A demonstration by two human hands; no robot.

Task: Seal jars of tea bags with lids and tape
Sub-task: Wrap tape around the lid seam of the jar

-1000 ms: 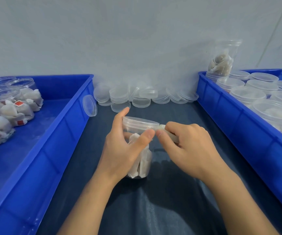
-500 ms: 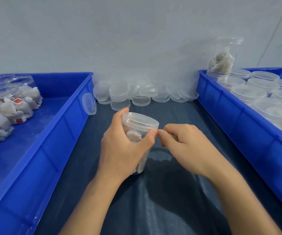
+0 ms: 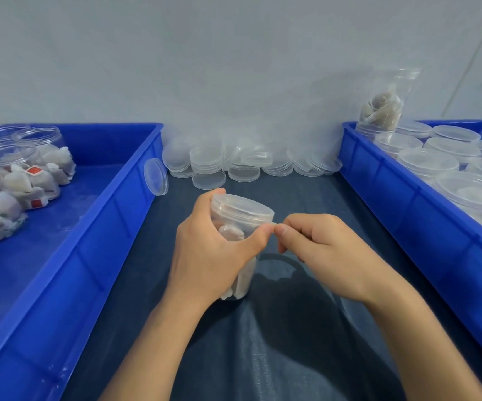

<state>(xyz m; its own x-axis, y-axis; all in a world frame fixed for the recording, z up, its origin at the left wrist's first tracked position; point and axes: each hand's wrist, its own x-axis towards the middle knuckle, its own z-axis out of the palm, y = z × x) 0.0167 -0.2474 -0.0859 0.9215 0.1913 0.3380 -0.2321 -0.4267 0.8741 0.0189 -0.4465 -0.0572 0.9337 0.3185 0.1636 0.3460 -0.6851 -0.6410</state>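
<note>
Gripping a clear round plastic jar of white tea bags [image 3: 241,227] over the dark cloth table [image 3: 277,342], the left hand [image 3: 213,250] curls round its side. The right hand [image 3: 320,250], which a second ago held something pale out beside the translucent lid [image 3: 242,208], now pinches at the rim, thumb to thumb, so taping looks under way. Two blue plastic trays [image 3: 112,227] flank the cloth; about a dozen spare lids [image 3: 208,179] sit behind.
</note>
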